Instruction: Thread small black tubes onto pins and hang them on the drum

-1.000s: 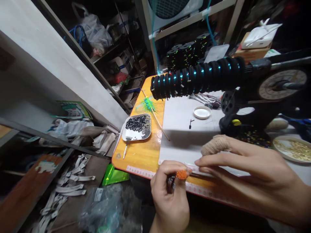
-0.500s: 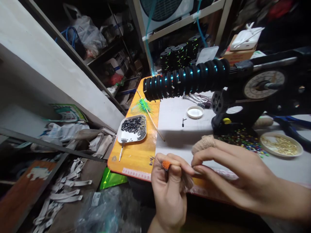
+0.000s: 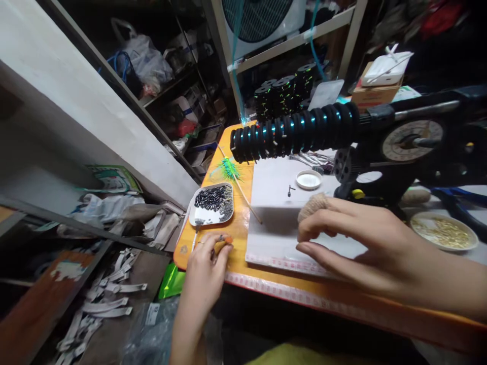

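My left hand (image 3: 205, 261) is over the orange table's front left part, just below a white tray (image 3: 213, 221) of black pellets. Its thumb and index finger are apart, with a small gap between them. An orange cover (image 3: 227, 240) sits at the index fingertip, and small dark bits beside it are too blurred to name. Over the white work surface (image 3: 274, 246), my right hand (image 3: 353, 243) has its thumb and index finger apart, with nothing visible between them. A tan wrapping (image 3: 314, 205) covers one of its fingers.
A black machine (image 3: 414, 137) with a ringed cylinder (image 3: 292, 132) reaches across the table. Behind the left hand are a thin stick (image 3: 247, 200) and a green bristly piece (image 3: 229, 168). A small white dish (image 3: 309, 180) and a dish of gold-coloured pieces (image 3: 443, 233) lie further right.
My left hand has left my right hand and moved left towards the pellet tray. The pale wispy bundle beneath it is no longer visible. My right thumb and index finger have parted.
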Available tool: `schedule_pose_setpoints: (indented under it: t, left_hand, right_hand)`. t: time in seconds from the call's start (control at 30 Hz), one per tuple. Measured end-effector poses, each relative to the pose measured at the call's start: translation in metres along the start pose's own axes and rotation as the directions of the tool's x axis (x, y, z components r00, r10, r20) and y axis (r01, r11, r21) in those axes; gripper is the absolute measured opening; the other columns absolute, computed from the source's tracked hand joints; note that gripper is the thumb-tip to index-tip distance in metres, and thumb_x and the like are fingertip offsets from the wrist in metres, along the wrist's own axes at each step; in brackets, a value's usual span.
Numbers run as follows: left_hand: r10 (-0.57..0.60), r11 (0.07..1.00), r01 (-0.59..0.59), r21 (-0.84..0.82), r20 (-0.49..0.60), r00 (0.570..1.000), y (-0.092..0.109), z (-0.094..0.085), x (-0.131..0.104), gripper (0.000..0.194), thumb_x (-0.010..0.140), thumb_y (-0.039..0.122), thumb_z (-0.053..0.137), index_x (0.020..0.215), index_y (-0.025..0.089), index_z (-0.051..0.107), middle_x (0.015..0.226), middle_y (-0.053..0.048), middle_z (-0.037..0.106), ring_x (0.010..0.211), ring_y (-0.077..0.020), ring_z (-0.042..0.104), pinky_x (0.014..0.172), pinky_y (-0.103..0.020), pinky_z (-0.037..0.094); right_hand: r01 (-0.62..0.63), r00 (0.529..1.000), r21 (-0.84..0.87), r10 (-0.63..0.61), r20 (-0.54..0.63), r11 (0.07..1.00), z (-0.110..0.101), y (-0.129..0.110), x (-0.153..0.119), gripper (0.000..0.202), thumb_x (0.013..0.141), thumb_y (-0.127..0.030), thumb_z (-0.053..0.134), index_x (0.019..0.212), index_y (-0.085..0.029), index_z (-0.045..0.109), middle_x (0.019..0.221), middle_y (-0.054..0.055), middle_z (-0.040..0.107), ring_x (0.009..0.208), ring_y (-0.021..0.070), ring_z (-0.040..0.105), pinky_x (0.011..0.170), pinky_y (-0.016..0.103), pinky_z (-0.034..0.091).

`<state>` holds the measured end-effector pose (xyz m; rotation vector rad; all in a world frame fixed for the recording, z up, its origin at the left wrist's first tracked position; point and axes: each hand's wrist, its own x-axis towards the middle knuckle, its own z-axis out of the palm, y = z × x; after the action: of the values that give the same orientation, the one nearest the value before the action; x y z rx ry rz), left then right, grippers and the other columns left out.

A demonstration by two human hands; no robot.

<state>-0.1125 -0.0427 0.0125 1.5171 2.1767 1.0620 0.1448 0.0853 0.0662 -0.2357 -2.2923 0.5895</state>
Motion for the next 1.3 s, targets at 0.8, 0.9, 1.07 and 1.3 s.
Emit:
schedule_pose_setpoints:
  t: [0.8, 0.9, 1.07, 1.3]
  left_hand:
    - [-0.088, 0.398, 0.182, -0.899, 0.160, 0.983, 0.087, 0.079, -0.039, 0.023, 0.101, 0.043, 0.064, 0.096, 0.020, 0.063, 0.082, 0.002, 0.057, 0.071, -0.0079, 0.048, 0.065, -0.017, 0.042]
    - [-0.174, 0.310, 0.172, -0.935, 0.122, 0.977, 0.087, 0.086, -0.043, 0.025, 0.098, 0.045, 0.068, 0.094, 0.021, 0.060, 0.072, 0.005, 0.056, 0.060, -0.0061, 0.046, 0.057, -0.014, 0.040]
    - [-0.194, 0.235, 0.040, -0.971, -0.007, 0.981, 0.081, 0.088, -0.046, 0.023, 0.101, 0.040, 0.065, 0.088, 0.022, 0.057, 0.065, 0.007, 0.051, 0.052, -0.0050, 0.037, 0.049, -0.011, 0.034]
    - [-0.110, 0.450, -0.236, -0.861, -0.316, 0.942, 0.067, 0.085, -0.048, 0.012, 0.106, 0.028, 0.054, 0.095, 0.027, 0.060, 0.070, 0.006, 0.050, 0.061, -0.0077, 0.046, 0.055, -0.013, 0.039]
  right_hand:
    - [-0.067, 0.988, 0.154, 0.087, -0.126, 0.986, 0.021, 0.005, 0.004, 0.011, 0.094, -0.013, 0.067, 0.089, -0.017, 0.077, 0.075, 0.001, 0.072, 0.064, 0.0087, 0.063, 0.058, 0.018, 0.051]
    - [-0.083, 0.987, 0.152, 0.102, -0.122, 0.985, 0.022, 0.001, 0.004, 0.013, 0.094, -0.012, 0.066, 0.085, -0.017, 0.074, 0.074, 0.001, 0.070, 0.064, 0.0086, 0.063, 0.059, 0.018, 0.051]
    - [-0.022, 0.994, 0.152, 0.037, -0.100, 0.988, 0.023, 0.002, 0.001, 0.013, 0.097, -0.012, 0.063, 0.092, -0.017, 0.074, 0.078, 0.003, 0.070, 0.068, 0.0107, 0.066, 0.059, 0.019, 0.053]
    - [0.007, 1.000, 0.090, -0.004, -0.030, 0.996, 0.021, 0.004, 0.000, 0.016, 0.094, -0.008, 0.063, 0.093, -0.020, 0.074, 0.085, 0.005, 0.071, 0.077, 0.0127, 0.070, 0.066, 0.019, 0.057]
